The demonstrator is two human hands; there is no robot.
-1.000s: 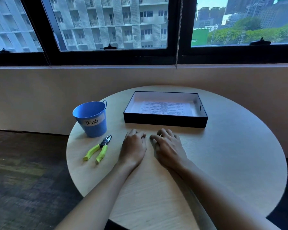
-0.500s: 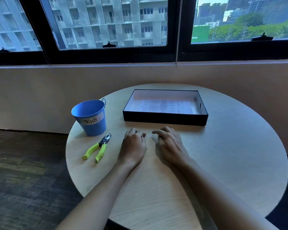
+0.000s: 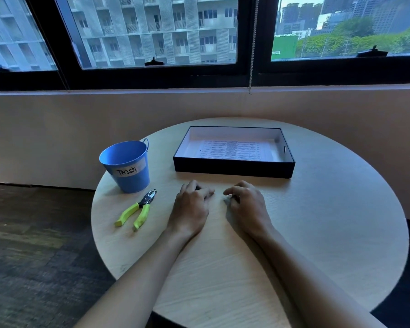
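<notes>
Fingers curled further | left hand (image 3: 191, 205), right hand (image 3: 246, 207) palm-down | table (image 3: 329, 221)

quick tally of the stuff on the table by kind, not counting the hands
blue bucket labelled Trash: 1
hole punch with yellow-green handles: 1
black tray: 1
printed sheet lying in the tray: 1
total: 4
</notes>
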